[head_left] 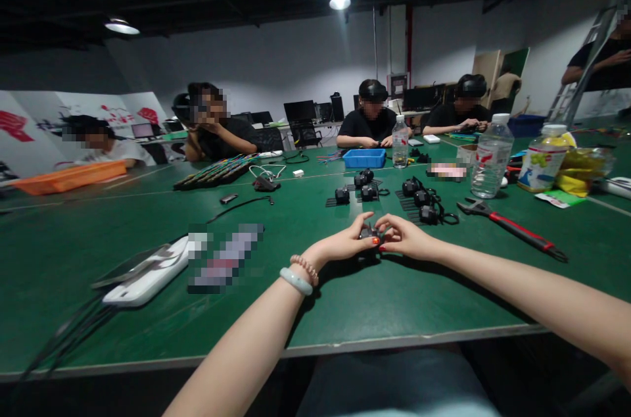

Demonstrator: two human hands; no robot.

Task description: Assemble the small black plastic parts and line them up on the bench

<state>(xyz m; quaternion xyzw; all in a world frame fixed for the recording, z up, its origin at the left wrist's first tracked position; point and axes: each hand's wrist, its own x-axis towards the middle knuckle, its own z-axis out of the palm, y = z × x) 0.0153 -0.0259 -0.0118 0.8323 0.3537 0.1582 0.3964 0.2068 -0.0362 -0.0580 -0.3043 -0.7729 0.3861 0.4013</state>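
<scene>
Both my hands meet over the green table [345,298], pinching one small black part [369,232] between them. My left hand [345,243], with two bracelets at the wrist, grips it from the left, fingers closed. From the right my right hand [404,237] grips the same part with fingertips pressed on it. Just beyond lie several similar small black parts [421,198] with short cables, and more of these black parts [363,187] are further back.
An adjustable wrench [507,226] with red handle lies to the right. Water bottles [490,157], a yellow bottle [542,157], a blue tray [365,158], a white power strip [148,279] and an orange tray [69,177] stand around. Several other people sit at the far side.
</scene>
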